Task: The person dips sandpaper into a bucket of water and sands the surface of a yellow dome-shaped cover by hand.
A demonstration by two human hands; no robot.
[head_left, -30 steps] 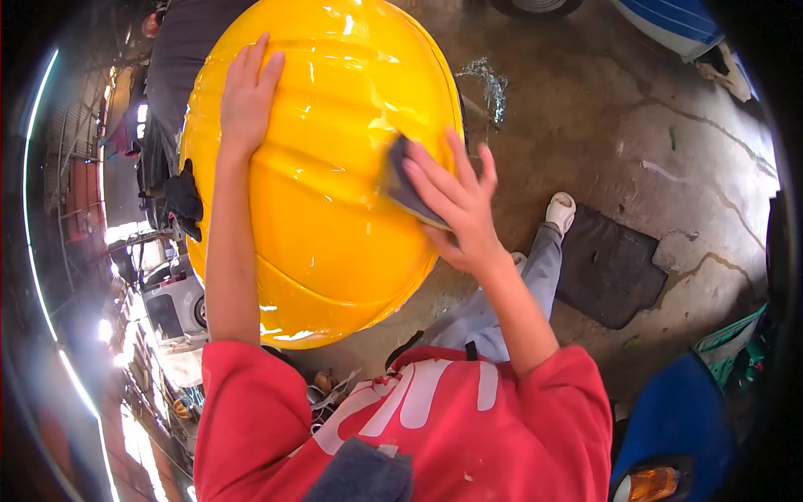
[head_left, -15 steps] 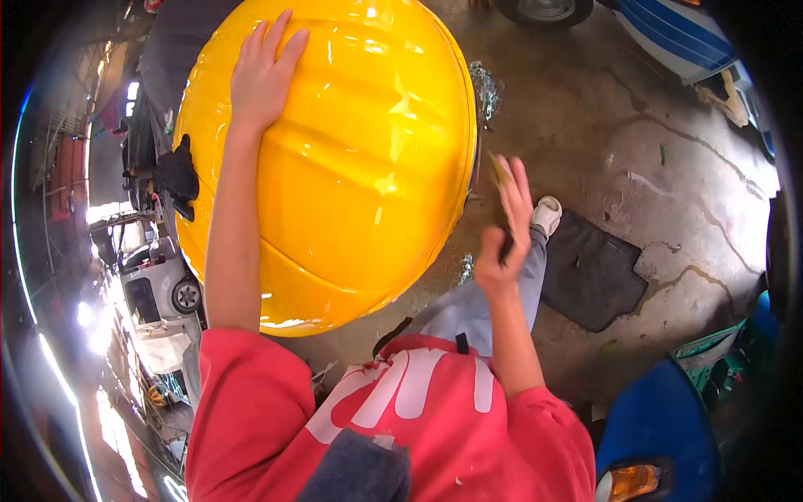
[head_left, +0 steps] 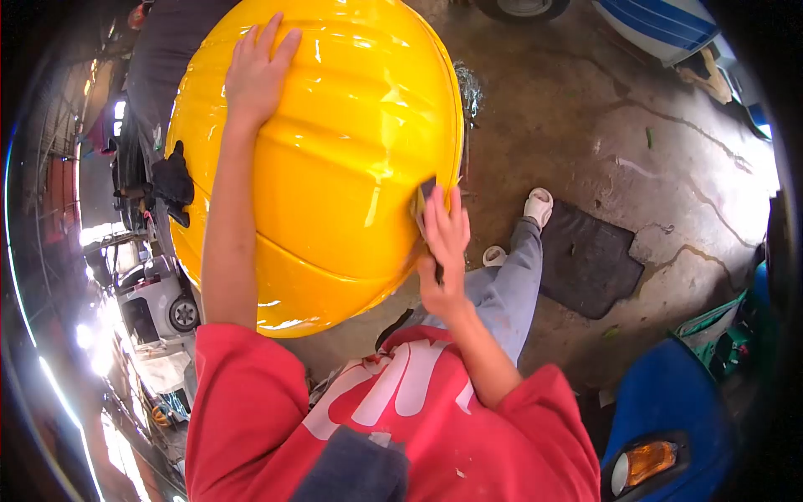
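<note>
Head view, top-cropped yellow panel (head_left: 335,192), left grip (head_left: 255,84) spread on it, right grip (head_left: 445,243) clamped around half-hidden dark pad (head_left: 423,199)

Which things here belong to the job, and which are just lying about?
Job, it seems:
yellow panel, left fingers on it
dark pad in the right fingers

Apparently just about:
black mat
green container
blue panel with orange lamp

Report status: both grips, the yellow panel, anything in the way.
Left grip open, resting on yellow panel. Right grip holding dark pad at the panel's right edge. Panel glossy; no obstruction visible around the pad.
</note>
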